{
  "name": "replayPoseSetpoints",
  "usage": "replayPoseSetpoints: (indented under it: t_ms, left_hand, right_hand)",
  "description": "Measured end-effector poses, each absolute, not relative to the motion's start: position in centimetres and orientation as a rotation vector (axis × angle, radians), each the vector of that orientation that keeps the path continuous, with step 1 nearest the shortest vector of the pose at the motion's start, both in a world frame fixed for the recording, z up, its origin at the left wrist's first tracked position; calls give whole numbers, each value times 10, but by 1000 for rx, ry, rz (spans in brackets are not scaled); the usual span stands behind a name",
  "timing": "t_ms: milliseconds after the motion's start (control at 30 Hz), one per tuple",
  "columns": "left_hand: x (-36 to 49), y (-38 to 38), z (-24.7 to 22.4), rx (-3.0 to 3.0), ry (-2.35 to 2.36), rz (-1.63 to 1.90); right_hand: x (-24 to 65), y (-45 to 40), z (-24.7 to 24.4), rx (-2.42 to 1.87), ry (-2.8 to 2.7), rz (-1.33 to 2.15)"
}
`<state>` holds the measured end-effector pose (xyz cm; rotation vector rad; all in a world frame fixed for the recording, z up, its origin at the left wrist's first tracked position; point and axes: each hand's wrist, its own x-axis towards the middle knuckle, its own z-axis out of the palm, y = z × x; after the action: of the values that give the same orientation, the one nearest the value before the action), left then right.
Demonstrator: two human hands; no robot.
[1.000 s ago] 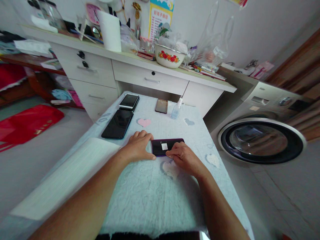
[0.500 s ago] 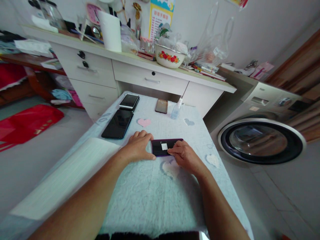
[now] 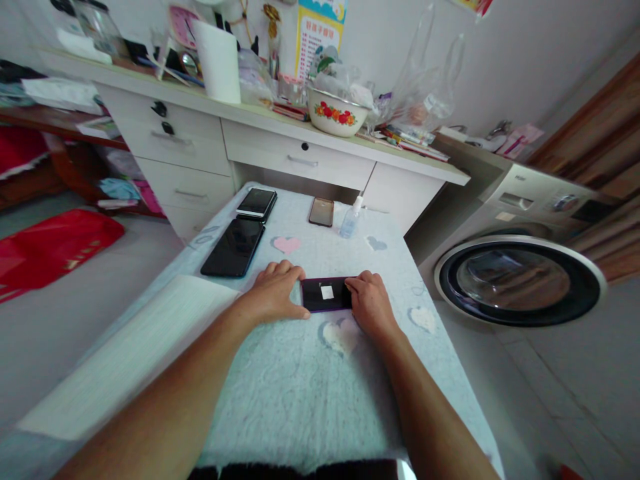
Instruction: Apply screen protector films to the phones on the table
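Observation:
A dark smartphone [image 3: 314,301] with a purple edge lies flat and sideways on the cloth-covered table. A small white square [image 3: 327,293] shows on its screen; whether it is a patch or a reflection, I cannot tell. My left hand [image 3: 277,291] grips the phone's left end, thumb at the near corner and forefinger at the far one. Over the right end, the fingers of my right hand [image 3: 371,301] are curled and pressed together at the screen. Anything pinched in them is hidden.
Left of my hands lie a large black phone [image 3: 234,248], a phone on a dark case [image 3: 257,202] and a long white sheet [image 3: 130,357]. Farther back are a brown phone case [image 3: 321,212] and a clear spray bottle [image 3: 351,219]. A washing machine [image 3: 540,200] stands at right.
My right hand has slid rightward and slightly away along the screen, from beside the white square to the phone's right end. My left hand keeps its hold on the left end.

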<state>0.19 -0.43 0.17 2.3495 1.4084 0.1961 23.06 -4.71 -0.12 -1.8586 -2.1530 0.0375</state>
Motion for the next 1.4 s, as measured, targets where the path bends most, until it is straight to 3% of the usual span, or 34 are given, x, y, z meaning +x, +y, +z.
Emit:
replayPoseSetpoints:
  t_ms: [933,1400]
  left_hand:
    - [-2,-2,-4,2352,1372,203]
    - [1,-4,3,2325,1388,194]
  right_hand:
    - [193,-72,1,-1210,-2486,328]
    - [244,-63,11,-1319,-2414,437]
